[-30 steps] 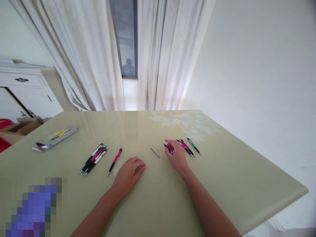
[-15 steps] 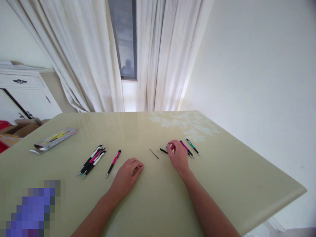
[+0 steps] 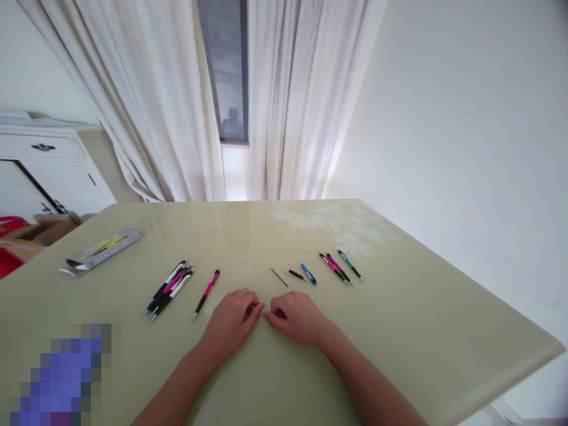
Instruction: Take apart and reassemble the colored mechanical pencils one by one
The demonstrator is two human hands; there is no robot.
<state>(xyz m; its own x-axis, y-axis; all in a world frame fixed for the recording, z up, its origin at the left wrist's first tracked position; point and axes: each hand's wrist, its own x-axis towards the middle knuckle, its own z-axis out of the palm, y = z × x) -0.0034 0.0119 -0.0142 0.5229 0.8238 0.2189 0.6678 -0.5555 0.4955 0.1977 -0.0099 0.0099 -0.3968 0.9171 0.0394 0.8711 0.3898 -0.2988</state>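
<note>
My left hand [image 3: 232, 321] rests on the table with thumb and fingertips pinched together. Close by on its right, my right hand [image 3: 298, 318] has its fingers curled, thumb against the index finger. Anything held in either pinch is too small to make out. Just beyond the hands lie a thin dark refill [image 3: 279, 277], a black pen grip with a metal tip [image 3: 298, 276] and a blue pen barrel [image 3: 308, 274], all apart from one another. Left of my left hand is a single pink and black pen [image 3: 206, 294].
Several pens [image 3: 167, 290] lie bunched at the left. Two pink pens [image 3: 336, 269] and a teal pen [image 3: 350, 265] lie at the right. An opened pen box [image 3: 104, 251] sits at the far left of the pale green table [image 3: 399, 331]. A blurred purple patch [image 3: 57, 378] covers the lower left.
My right hand has come back from the blue barrel towards my left hand, leaving the barrel on the table. My left hand has barely moved.
</note>
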